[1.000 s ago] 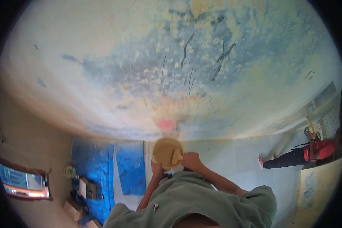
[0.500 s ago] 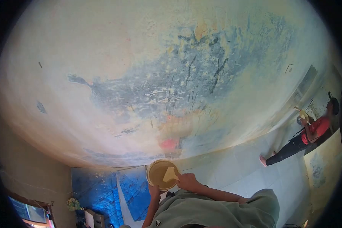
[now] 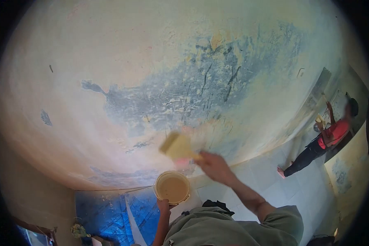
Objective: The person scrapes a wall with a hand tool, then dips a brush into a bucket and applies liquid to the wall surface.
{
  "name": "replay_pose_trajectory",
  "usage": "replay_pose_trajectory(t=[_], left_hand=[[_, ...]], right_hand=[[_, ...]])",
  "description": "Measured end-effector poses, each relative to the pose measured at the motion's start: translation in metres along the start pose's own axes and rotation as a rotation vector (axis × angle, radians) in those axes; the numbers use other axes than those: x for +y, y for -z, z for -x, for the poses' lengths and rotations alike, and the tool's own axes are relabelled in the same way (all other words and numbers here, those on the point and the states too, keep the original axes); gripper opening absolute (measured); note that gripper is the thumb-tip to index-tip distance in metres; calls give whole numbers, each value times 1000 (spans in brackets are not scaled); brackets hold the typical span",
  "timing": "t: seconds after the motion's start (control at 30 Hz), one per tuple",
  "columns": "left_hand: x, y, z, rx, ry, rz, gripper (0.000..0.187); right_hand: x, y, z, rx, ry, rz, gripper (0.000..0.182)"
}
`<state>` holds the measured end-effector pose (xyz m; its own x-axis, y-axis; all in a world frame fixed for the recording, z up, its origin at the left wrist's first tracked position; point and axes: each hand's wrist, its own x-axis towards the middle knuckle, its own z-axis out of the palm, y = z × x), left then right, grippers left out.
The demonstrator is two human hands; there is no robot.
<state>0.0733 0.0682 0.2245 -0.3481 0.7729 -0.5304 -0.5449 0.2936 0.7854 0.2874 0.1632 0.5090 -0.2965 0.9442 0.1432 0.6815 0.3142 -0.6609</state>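
My right hand (image 3: 214,166) is closed round the handle of a wide, cream-coloured paintbrush (image 3: 179,147), slightly blurred, its bristles pointing left in front of the wall. Below the brush, my left hand (image 3: 163,204) grips the near rim of a round bucket (image 3: 171,187) with tan, liquid-looking contents. Ahead rises a pale wall (image 3: 106,49) with a large rough grey patch (image 3: 168,98) of worn paint. The brush overlaps the lower part of this wall in the view.
A blue sheet (image 3: 104,213) covers the floor at the lower left. Pale floor tiles (image 3: 258,184) lie to the right. Another person (image 3: 332,133) in a red top stands at the far right by the wall, one arm raised. A window (image 3: 35,235) shows at the lower left.
My right hand has lifted the paintbrush out of the bucket, up and towards the wall. The bucket stays in my left hand. The other person has raised an arm to the wall.
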Motion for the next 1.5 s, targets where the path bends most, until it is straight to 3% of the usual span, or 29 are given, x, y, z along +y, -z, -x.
replay_pose_trajectory(t=[0.1,0.17,0.3,0.5,0.93,1.17,1.3,1.5], left_hand=[[-2,6,-7,-61,-39,-3,60],[2,6,-2,-20,-37,-7,61],[5,9,1,-38,-40,29,61],[5,9,11,75,3,55,60],[-11,29,0,75,43,39,63],[-11,28,6,89,19,77,63],[-19,38,3,118,62,52,63],[-14,40,12,95,65,32,61]], right_hand=[[-47,52,-41,321,115,9,27],[-77,82,-71,566,239,26,32],[-115,113,-127,866,295,83,47],[-98,104,-183,999,286,183,46],[22,-39,-132,830,147,310,54],[75,-99,-78,489,-81,376,48],[84,-98,-68,347,-201,349,43],[99,-60,-94,320,-81,472,28]])
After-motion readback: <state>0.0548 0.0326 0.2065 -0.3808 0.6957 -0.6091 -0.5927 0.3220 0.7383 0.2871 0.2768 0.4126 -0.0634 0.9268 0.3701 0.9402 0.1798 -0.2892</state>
